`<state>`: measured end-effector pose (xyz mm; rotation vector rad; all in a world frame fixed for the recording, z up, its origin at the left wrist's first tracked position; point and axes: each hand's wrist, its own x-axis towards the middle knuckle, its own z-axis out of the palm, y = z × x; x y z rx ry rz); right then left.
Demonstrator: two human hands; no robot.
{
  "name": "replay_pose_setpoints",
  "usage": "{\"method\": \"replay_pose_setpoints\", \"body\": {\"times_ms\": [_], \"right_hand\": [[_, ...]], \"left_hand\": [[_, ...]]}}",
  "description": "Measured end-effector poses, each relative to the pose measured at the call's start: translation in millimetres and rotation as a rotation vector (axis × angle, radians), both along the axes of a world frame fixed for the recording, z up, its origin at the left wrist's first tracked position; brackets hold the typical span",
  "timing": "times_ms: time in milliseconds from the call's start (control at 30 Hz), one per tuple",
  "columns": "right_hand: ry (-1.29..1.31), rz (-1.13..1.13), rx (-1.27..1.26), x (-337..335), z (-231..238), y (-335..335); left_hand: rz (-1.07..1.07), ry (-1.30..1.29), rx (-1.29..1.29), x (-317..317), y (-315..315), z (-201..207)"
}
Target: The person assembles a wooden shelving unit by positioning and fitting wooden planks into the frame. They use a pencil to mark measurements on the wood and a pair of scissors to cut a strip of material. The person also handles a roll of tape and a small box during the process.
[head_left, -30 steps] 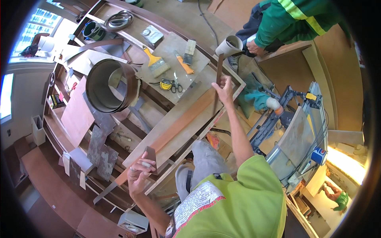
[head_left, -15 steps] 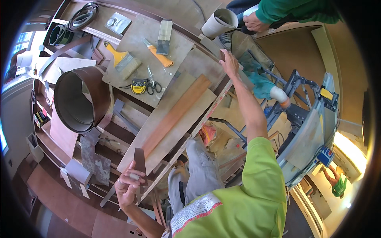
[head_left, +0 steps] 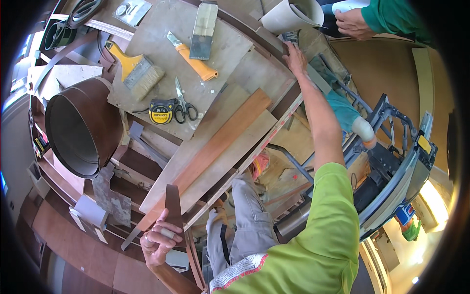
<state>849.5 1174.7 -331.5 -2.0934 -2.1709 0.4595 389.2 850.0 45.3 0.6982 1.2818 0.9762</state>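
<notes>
Pinching a brown veneer strip (head_left: 173, 206), the left hand (head_left: 159, 240) hovers beside the hollow brown drum (head_left: 83, 128).

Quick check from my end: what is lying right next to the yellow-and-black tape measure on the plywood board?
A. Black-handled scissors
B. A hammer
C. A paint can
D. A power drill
A. The black-handled scissors lie right beside the tape measure on the plywood board, blades pointing up toward the orange-handled scraper.
</notes>
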Motion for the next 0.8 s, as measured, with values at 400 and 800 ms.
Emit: {"method": "replay_pose_setpoints", "body": {"times_ms": [400,800], "right_hand": [[0.018,-0.013,-0.017,-7,-1,5],[-0.022,-0.003,-0.045,-6,1,8]], "left_hand": [[0.002,-0.017,-0.007,-1,16,-7],[0.007,0.044,-0.031,2,23,-10]]}}
